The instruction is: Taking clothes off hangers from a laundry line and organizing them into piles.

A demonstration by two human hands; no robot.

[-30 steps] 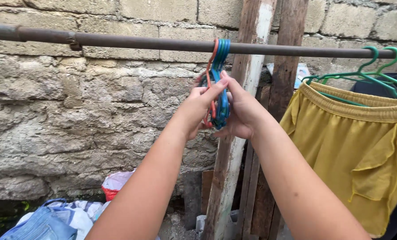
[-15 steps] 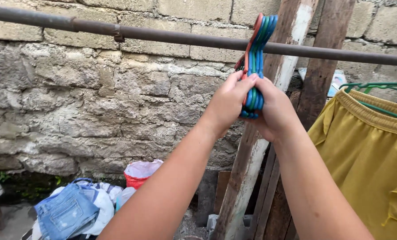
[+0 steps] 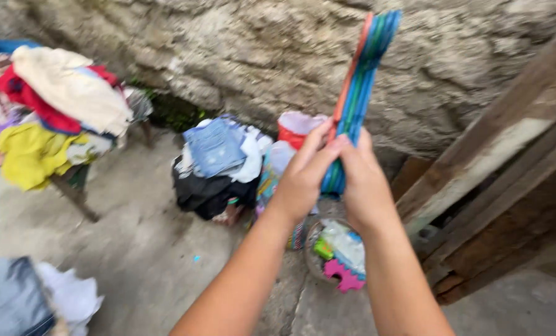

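I see both hands clasped around one tight bundle of plastic hangers (image 3: 355, 106): smooth, thin, mostly blue with some green and a single orange one on the left edge. I cannot count them exactly, since the stack blurs together. My left hand (image 3: 303, 177) wraps the bundle from the left, fingers pressed on it; my right hand (image 3: 364, 180) grips it from the right. The bundle stands upright in the air in front of the rough stone wall (image 3: 240, 50).

Half a second ago the hooks hung on a rusty metal rail; now they are off it, and the view has dropped toward the concrete floor (image 3: 147, 261). There I count three heaps of crumpled laundry: one with denim on top (image 3: 215, 149), a bigger mixed pile (image 3: 60, 106) at left, another (image 3: 35, 302) at the bottom corner. Weathered wooden planks (image 3: 495, 168) lean at right.
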